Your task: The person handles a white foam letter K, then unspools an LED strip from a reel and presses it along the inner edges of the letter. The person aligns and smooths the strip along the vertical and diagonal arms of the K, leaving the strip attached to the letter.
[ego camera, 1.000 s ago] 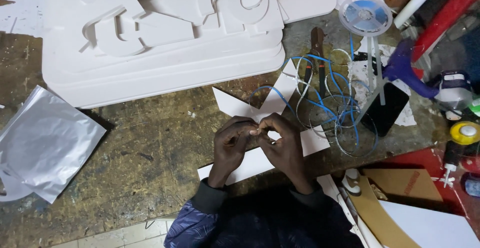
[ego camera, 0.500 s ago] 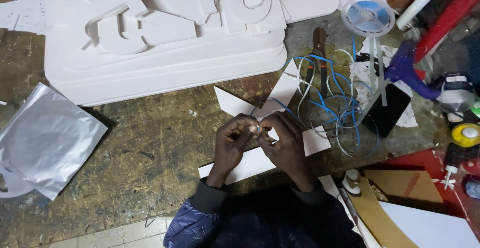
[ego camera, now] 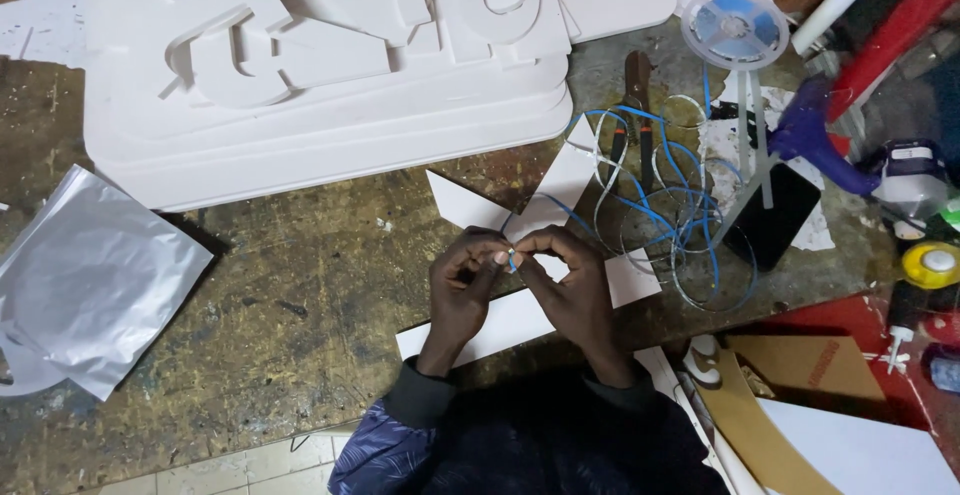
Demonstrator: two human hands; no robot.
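Observation:
My left hand (ego camera: 462,290) and my right hand (ego camera: 566,288) meet fingertip to fingertip over the worn wooden table (ego camera: 300,285). Both pinch the end of a thin blue and white strip (ego camera: 511,256). From there the strip (ego camera: 650,205) trails to the right in loose coils and leads up to a clear round reel (ego camera: 735,27). Flat white board pieces (ego camera: 520,315) lie under my hands.
A thick stack of white foam boards with cut-out letters (ego camera: 330,55) fills the far side. A silver foil bag (ego camera: 90,275) lies at the left. At the right lie a black phone (ego camera: 780,217), a blue glue gun (ego camera: 820,135), a yellow tape roll (ego camera: 932,263), pliers (ego camera: 637,85) and brown cardboard (ego camera: 800,375).
My fingertips have shifted slightly on the strip end; the hands stay in the same place. Nothing else has moved.

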